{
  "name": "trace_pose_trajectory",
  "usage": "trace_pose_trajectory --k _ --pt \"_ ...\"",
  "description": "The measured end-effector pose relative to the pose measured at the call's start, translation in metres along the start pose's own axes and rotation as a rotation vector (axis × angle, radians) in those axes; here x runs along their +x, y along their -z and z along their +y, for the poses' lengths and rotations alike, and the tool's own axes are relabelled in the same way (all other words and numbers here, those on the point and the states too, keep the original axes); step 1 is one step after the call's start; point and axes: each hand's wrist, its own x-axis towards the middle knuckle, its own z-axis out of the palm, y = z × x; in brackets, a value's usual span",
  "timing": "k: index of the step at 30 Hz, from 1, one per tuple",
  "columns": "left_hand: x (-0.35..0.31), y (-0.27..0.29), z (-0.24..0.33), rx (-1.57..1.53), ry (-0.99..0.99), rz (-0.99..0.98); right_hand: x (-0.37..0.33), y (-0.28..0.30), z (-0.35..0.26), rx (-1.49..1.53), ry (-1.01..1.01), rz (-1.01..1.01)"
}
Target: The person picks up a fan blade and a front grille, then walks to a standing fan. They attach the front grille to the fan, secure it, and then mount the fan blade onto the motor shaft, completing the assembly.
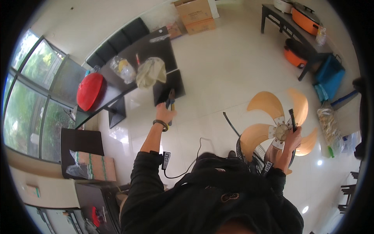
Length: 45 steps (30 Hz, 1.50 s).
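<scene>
My left hand (165, 114) reaches out toward a dark stool (168, 86) and is closed on a pair of pliers (171, 100) with dark and yellow handles. My right hand (293, 137) grips a black-handled tool (291, 118) against the hub of an orange fan blade (269, 126), which sits on a black wire fan guard (249, 154). A black cord (194, 154) runs over the tiled floor between my arms.
A dark table (113, 84) at the left carries a red helmet (89, 91), a plastic bag (123, 69) and a beige cloth (150, 71). Cardboard boxes (196, 15) stand far back. A bench with an orange cooker (306, 18) is at the top right.
</scene>
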Motion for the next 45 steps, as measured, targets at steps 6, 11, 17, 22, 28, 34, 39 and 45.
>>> trace_pose_trajectory --k 6,11,17,22,28,34,39,45 --pt "0.192 0.020 -0.062 0.090 0.036 0.114 0.000 -0.033 -0.063 -0.051 -0.147 0.041" --pt "0.430 0.020 -0.097 0.200 0.054 0.287 0.009 -0.084 -0.084 -0.141 -0.336 0.162" --pt "0.575 -0.038 -0.059 0.048 -0.041 -0.123 0.025 -0.060 -0.153 -0.403 -0.643 0.140" --pt "0.565 -0.168 0.124 0.015 -0.232 -0.356 0.088 -0.018 -0.169 -0.396 -0.804 0.371" --pt "0.484 -0.268 0.361 -0.102 -0.492 -0.763 0.093 0.037 -0.125 -0.402 -1.097 0.553" --pt "0.332 -0.295 0.469 -0.262 -0.797 -1.141 -0.058 0.027 -0.060 -0.371 -1.323 0.950" --pt "0.155 -0.283 0.558 -0.269 -0.972 -1.710 -0.138 0.047 0.018 -0.433 -1.540 1.112" --pt "-0.129 -0.306 0.610 0.439 -1.217 -2.040 -0.195 0.091 0.117 -0.193 -1.843 1.108"
